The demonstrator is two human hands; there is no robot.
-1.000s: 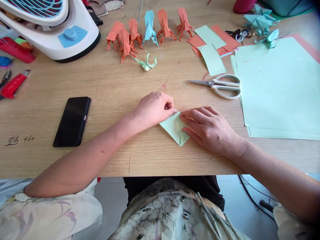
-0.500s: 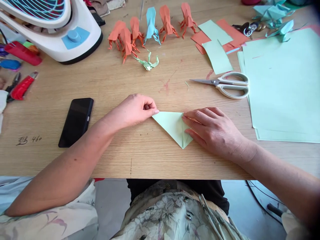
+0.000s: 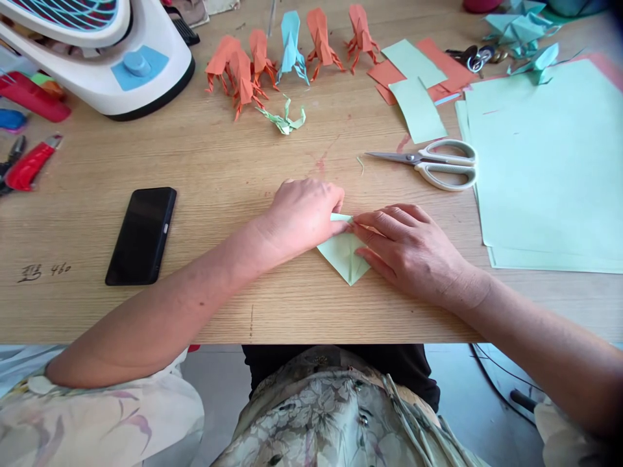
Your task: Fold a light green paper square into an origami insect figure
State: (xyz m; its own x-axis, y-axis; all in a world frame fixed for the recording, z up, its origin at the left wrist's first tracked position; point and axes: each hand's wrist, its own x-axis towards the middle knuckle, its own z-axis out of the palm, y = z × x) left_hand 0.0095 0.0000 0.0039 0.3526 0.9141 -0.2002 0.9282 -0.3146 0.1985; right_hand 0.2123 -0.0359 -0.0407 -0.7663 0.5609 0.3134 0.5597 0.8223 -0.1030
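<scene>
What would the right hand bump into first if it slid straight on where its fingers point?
Probably the left hand: its thumb lies just ahead of the fingertips of the right hand, over the folded green paper. I can't tell whether they touch.

Wooden table [image 3: 204,152] bearing a black phone [image 3: 141,237], scissors [image 3: 415,159], folded green paper [image 3: 343,254], orange paper figures [image 3: 318,39], pale-green sheets [image 3: 549,162]

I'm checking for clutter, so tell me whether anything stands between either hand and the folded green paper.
Nothing visible does: the left hand and the right hand both touch the folded green paper directly, though what lies under them is hidden. The scissors lie farther off, touching neither hand nor paper.
</scene>
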